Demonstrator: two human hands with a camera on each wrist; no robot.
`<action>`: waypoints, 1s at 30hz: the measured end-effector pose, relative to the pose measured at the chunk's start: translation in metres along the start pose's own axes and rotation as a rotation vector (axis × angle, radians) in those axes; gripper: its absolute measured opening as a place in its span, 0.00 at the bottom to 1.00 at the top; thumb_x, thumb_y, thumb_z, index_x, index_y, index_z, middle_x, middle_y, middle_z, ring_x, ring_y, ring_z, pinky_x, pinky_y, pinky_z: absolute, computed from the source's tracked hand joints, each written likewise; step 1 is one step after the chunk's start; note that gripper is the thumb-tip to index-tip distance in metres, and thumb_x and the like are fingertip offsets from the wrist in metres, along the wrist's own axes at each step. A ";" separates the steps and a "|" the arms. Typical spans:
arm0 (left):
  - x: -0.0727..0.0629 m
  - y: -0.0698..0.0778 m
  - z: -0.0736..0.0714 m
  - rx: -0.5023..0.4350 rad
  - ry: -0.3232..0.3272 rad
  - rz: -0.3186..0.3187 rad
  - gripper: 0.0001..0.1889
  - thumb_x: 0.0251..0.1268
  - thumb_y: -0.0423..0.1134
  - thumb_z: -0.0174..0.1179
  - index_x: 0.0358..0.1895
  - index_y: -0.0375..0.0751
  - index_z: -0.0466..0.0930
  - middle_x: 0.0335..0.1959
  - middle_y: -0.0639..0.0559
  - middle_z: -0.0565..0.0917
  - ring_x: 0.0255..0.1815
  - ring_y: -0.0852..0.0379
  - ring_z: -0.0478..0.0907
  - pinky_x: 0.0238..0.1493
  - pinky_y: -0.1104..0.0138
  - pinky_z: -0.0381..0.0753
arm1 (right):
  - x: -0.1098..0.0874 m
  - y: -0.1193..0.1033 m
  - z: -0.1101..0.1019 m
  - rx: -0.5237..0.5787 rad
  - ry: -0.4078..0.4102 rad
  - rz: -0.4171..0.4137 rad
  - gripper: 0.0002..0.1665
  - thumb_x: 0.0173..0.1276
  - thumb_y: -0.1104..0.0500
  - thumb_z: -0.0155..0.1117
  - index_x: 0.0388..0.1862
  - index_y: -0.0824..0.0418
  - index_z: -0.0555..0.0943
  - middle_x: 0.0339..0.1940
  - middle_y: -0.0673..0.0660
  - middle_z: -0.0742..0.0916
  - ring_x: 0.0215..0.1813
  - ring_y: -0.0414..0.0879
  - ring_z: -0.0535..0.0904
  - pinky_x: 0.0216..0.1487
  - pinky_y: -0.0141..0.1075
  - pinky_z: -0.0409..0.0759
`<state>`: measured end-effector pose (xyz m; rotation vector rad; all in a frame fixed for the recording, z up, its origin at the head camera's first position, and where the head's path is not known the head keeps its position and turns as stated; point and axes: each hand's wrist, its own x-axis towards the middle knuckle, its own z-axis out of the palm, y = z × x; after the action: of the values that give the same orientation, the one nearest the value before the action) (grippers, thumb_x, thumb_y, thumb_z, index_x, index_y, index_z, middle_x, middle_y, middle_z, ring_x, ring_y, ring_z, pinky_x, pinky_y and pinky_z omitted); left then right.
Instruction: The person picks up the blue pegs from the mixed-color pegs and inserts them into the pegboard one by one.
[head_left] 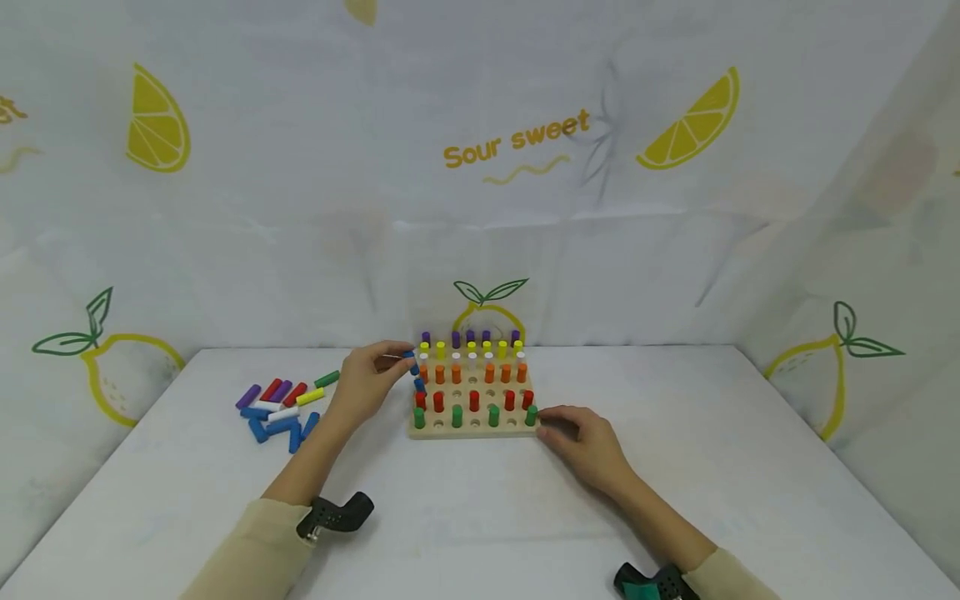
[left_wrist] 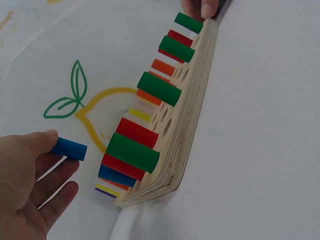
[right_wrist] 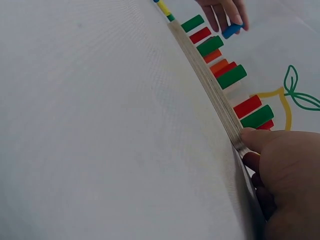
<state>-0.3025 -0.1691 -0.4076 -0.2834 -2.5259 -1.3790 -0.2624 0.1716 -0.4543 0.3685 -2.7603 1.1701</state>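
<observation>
A wooden pegboard (head_left: 447,432) carries rows of coloured pegs: green at the front, then red, orange, white, yellow and purple. My left hand (head_left: 366,382) pinches a blue peg (left_wrist: 70,149) between thumb and fingertips, above the board's left side. Below it, another blue peg (head_left: 419,386) stands in the board behind the red row. At the front right corner, my right hand (head_left: 588,446) grips the board's edge, its thumb (right_wrist: 255,140) against the side beside a green peg (right_wrist: 257,116). Part of its curled fingers is hidden in the right wrist view.
Loose pegs lie in a pile on the white table (head_left: 480,517) left of the board, among them a yellow peg (head_left: 311,396), a green peg (head_left: 327,379) and several blue ones. A lemon-printed white cloth (head_left: 315,275) hangs behind the table.
</observation>
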 end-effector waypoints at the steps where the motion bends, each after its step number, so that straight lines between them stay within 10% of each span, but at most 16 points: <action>1: -0.001 0.000 0.003 -0.009 -0.006 0.004 0.17 0.72 0.41 0.63 0.59 0.39 0.83 0.54 0.43 0.87 0.53 0.46 0.87 0.56 0.55 0.86 | 0.000 0.000 0.001 0.000 0.001 0.000 0.16 0.68 0.57 0.70 0.54 0.55 0.86 0.55 0.55 0.88 0.65 0.56 0.80 0.69 0.56 0.75; 30: -0.002 -0.015 0.042 -0.021 0.004 0.035 0.12 0.69 0.37 0.65 0.53 0.43 0.87 0.48 0.47 0.90 0.50 0.51 0.86 0.53 0.59 0.87 | 0.001 0.002 0.002 -0.021 0.015 -0.048 0.16 0.68 0.56 0.70 0.54 0.55 0.86 0.54 0.54 0.89 0.64 0.56 0.80 0.68 0.56 0.75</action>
<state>-0.3104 -0.1414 -0.4422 -0.3266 -2.4922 -1.3928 -0.2638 0.1716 -0.4566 0.4188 -2.7328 1.1277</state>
